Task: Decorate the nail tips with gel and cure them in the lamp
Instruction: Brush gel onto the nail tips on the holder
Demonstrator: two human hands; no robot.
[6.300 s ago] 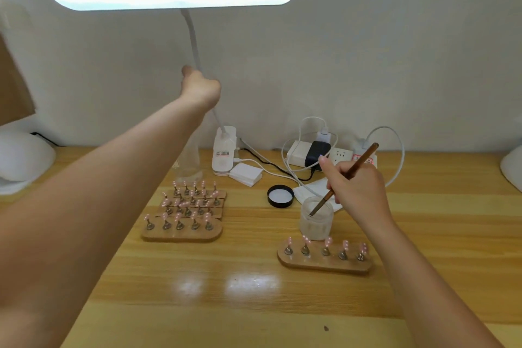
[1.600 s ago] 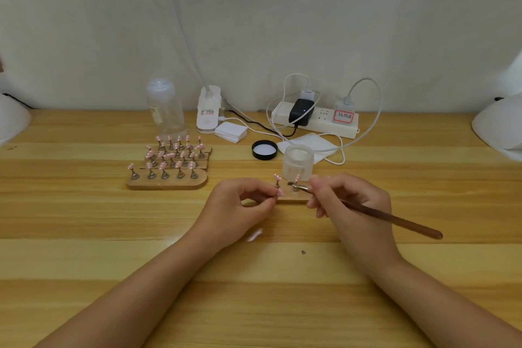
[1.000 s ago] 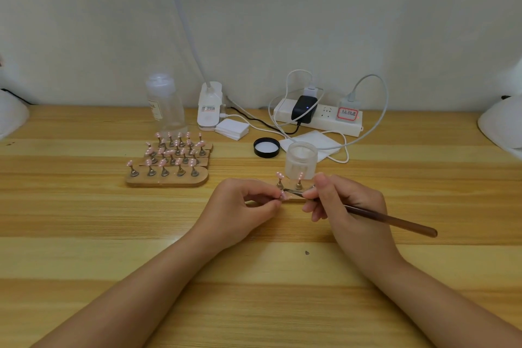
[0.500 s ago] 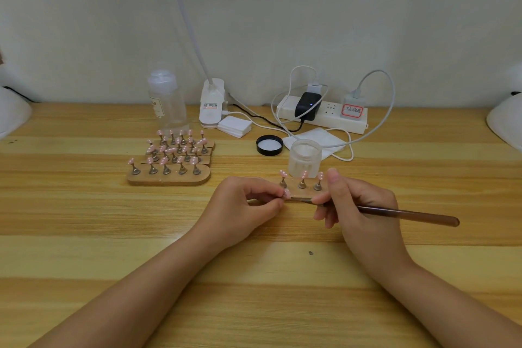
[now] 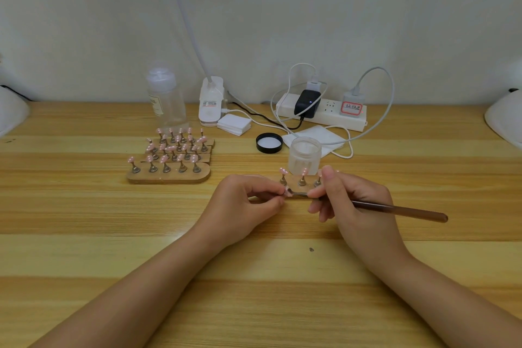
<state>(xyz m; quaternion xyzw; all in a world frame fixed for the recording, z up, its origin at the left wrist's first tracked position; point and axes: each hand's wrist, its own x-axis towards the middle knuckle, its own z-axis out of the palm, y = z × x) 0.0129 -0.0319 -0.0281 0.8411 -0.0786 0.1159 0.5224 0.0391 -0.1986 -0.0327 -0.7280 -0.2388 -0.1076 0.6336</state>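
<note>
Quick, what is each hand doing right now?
Left hand: pinches a pink nail tip on its small stand.
Right hand: holds the brush, with its tip at that nail tip.

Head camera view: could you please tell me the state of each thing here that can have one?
Left hand: pinching a nail tip.
Right hand: gripping the brush, tip at that nail.
Frosted jar: open, upright.
Black lid: off, lying inside-up.
Power strip: plugs inserted, red light lit.
Clear bottle: upright, capped.
</note>
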